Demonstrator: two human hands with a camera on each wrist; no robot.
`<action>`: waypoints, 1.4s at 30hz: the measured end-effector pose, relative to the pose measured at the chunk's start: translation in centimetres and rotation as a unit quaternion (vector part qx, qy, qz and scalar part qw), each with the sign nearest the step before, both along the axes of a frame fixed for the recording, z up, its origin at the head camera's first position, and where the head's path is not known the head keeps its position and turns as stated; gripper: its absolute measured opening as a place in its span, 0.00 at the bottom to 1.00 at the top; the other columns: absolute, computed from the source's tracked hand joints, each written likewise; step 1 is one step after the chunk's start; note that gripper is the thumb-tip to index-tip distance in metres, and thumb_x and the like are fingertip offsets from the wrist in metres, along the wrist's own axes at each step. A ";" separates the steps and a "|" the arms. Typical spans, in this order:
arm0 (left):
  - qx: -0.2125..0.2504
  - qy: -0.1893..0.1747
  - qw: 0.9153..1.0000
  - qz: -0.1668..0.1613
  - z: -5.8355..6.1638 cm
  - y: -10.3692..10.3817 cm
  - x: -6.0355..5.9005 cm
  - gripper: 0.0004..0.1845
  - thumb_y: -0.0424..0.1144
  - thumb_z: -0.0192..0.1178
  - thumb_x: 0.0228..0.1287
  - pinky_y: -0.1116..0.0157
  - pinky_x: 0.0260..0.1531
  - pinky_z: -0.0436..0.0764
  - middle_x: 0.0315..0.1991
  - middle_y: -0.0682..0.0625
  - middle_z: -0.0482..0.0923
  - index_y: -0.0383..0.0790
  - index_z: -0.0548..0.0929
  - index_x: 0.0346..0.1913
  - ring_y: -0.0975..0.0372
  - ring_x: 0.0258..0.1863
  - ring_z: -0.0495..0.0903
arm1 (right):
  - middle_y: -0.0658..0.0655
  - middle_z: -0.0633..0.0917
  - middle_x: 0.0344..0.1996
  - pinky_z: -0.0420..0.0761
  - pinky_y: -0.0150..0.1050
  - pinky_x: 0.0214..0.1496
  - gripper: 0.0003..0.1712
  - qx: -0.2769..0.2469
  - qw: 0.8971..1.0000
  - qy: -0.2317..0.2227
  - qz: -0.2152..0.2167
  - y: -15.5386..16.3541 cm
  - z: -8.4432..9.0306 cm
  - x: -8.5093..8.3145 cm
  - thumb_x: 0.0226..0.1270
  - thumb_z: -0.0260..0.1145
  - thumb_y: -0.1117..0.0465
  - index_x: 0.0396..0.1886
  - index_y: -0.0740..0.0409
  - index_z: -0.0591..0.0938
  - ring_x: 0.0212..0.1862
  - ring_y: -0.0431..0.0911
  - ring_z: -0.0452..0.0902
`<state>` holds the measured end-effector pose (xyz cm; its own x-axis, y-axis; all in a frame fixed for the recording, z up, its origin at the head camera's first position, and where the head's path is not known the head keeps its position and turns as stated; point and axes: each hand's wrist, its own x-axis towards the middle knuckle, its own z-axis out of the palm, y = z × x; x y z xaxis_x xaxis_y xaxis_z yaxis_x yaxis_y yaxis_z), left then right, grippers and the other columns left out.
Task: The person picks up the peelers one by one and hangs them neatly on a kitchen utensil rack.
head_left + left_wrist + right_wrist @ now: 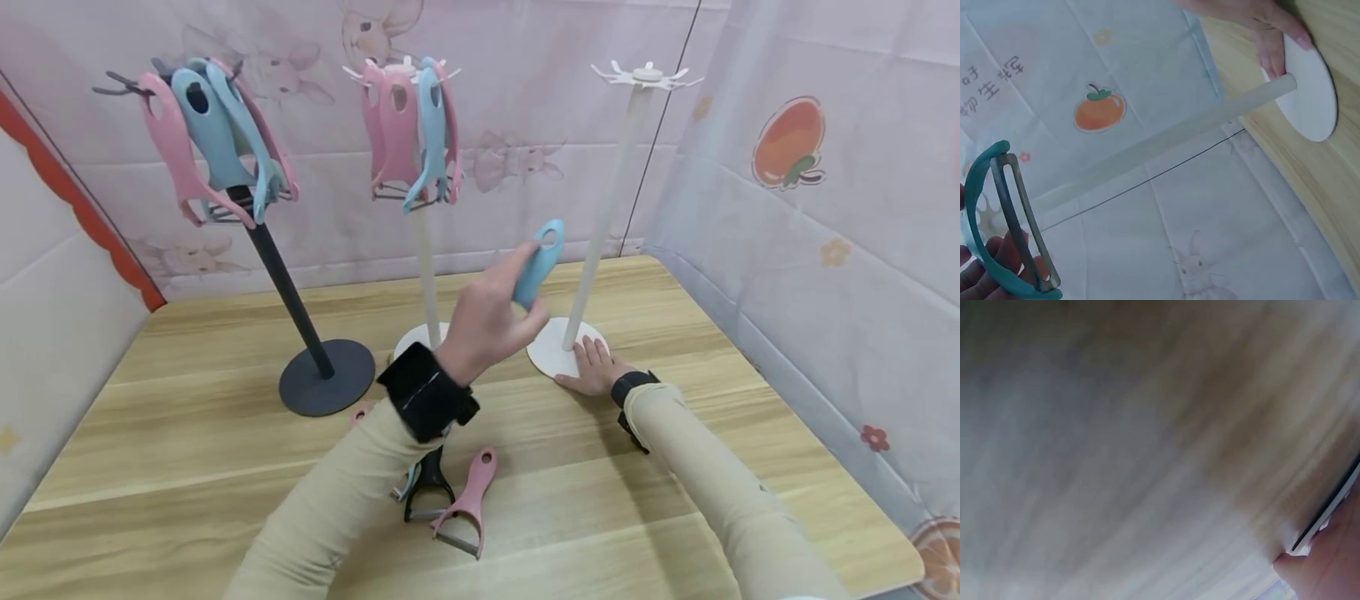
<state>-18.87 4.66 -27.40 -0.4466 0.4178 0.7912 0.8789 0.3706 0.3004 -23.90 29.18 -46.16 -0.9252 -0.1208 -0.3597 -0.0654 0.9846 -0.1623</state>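
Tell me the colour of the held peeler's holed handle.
Light blue handle, best seen in head view.

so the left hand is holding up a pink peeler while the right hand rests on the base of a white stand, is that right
Not quite: the peeler in the left hand is light blue, as the head view shows. The right hand does rest on the base of a white stand.

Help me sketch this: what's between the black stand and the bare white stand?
In the head view, a white stand hung with pink and blue peelers; the left hand, holding a blue peeler, also shows there.
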 end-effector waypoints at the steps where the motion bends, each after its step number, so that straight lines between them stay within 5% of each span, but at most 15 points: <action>1: -0.004 0.004 1.000 0.000 0.5 0.6 -0.2 0.30 0.29 0.59 0.45 0.64 0.34 0.79 0.44 0.37 0.79 0.26 0.70 0.56 0.56 0.35 0.79 | 0.74 0.41 0.68 0.46 0.62 0.64 0.52 0.001 1.000 0.001 0.002 0.1 -0.1 0.0 0.64 0.43 0.33 0.69 0.72 0.45 0.68 0.65 0.32; 11: -0.089 -0.011 0.996 0.027 6.2 6.7 -1.6 0.31 0.35 0.56 0.54 0.68 0.35 0.76 0.44 0.44 0.78 0.35 0.64 0.64 0.58 0.37 0.78 | 0.76 0.48 0.66 0.49 0.62 0.63 0.51 0.004 0.999 0.043 0.016 1.0 -0.5 0.2 0.63 0.46 0.34 0.67 0.73 0.51 0.67 0.68 0.39; 22: -0.134 -0.028 0.985 0.107 11.6 10.8 -2.7 0.33 0.37 0.50 0.57 0.72 0.25 0.72 0.44 0.49 0.76 0.43 0.57 0.68 0.63 0.29 0.75 | 0.75 0.45 0.67 0.47 0.62 0.63 0.55 -0.008 0.999 0.033 0.014 1.1 -0.5 -0.2 0.60 0.44 0.30 0.68 0.73 0.49 0.67 0.67 0.36; 33: -0.215 -0.051 0.958 0.180 12.2 13.6 -3.2 0.31 0.43 0.51 0.63 0.75 0.20 0.72 0.46 0.52 0.74 0.50 0.55 0.68 0.67 0.24 0.74 | 0.76 0.47 0.66 0.48 0.64 0.62 0.56 -0.005 0.999 0.040 0.016 1.8 -1.1 -0.1 0.60 0.44 0.29 0.66 0.75 0.50 0.67 0.68 0.38; 42: -0.202 -0.055 0.956 0.206 11.7 14.1 -3.5 0.31 0.44 0.52 0.63 0.73 0.24 0.76 0.43 0.53 0.75 0.50 0.55 0.68 0.65 0.32 0.78 | 0.78 0.47 0.65 0.47 0.64 0.62 0.57 -0.008 0.999 0.042 0.021 2.2 -0.8 0.2 0.60 0.42 0.28 0.65 0.76 0.51 0.66 0.70 0.37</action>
